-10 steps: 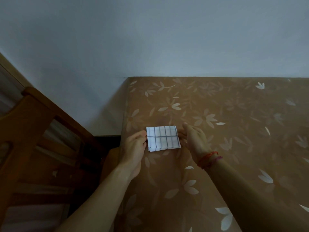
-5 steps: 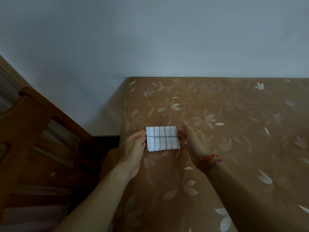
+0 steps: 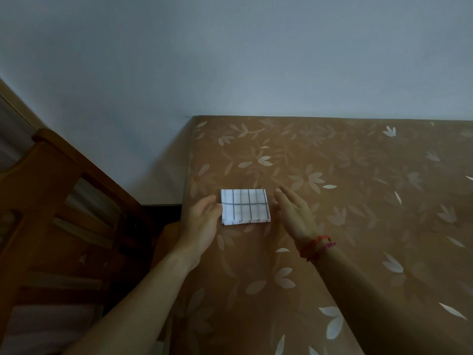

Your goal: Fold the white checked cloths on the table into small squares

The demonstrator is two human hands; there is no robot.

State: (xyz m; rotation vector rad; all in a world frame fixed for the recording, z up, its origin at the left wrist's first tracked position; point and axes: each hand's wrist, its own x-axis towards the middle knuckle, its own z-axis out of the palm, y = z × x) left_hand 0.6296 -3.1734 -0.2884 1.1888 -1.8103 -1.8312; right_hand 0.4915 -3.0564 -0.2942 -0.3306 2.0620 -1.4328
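Head view, read from the left: a wooden chair (image 3: 51,201) stands off the counter's left edge, with the pale wall (image 3: 230,60) rising behind it and behind the far edge. The counter (image 3: 358,226) carries a brown covering printed with pale leaves and flowers.

The left hand (image 3: 204,221) lies palm-down close to the counter's left edge, its fingertips touching the left side of the cloth (image 3: 245,206); the fingers are loose and clasp nothing, so it looks to be steadying the cloth rather than gripping it. The cloth is white with dark checks, already folded into a compact rectangle, wider than it is deep, lying flat near the left edge and roughly midway between the near and far edges. Stacked layers show along its near side.

The right hand (image 3: 294,213) is just beside the cloth's right side, apart from it, with the fingers extended and spread, holding nothing. A red cord bracelet (image 3: 317,245) sits on that wrist. No other checked cloth shows in this view.

Judged from the shape, the folding of this piece is far along: it is small but still an oblong, not a square. The step in hand seems to be the pause between folds. The next move probably calls for taking one short side, carrying it across to meet the other, lining up the edges so the layers do not slip, and then pressing the crease flat.
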